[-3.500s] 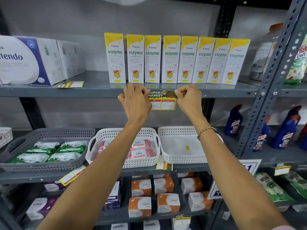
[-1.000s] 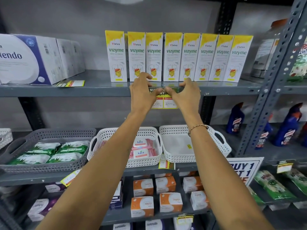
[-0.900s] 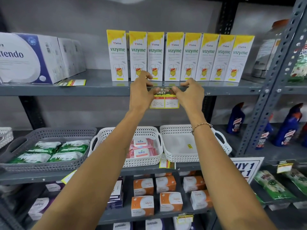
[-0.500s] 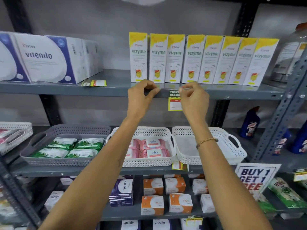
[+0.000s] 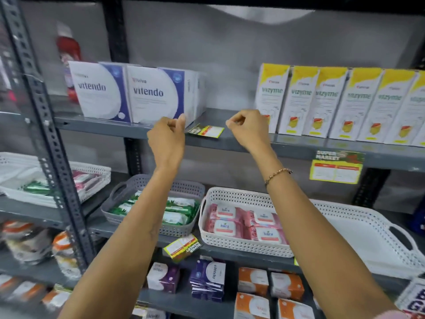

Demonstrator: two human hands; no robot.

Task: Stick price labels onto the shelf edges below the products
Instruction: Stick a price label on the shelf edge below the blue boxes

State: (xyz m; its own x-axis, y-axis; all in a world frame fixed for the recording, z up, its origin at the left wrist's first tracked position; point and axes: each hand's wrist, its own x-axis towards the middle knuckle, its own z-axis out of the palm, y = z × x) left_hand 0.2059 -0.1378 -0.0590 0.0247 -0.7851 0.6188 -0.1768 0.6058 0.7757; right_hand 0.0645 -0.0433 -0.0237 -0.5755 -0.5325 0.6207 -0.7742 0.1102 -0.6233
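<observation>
While hands flank it, "vitendo" boxes (image 5: 128,93) overlook a loose label (image 5: 205,130).

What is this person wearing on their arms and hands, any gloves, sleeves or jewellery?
No gloves: both the left hand and the right hand are bare, and so are the forearms. The right wrist carries a thin beaded bracelet, gold-toned. A bit of pink fabric, perhaps a sleeve, shows at the bottom right edge.

Vizyme boxes (image 5: 345,102) cut off right; stuck label (image 5: 336,166) print blurred.
</observation>
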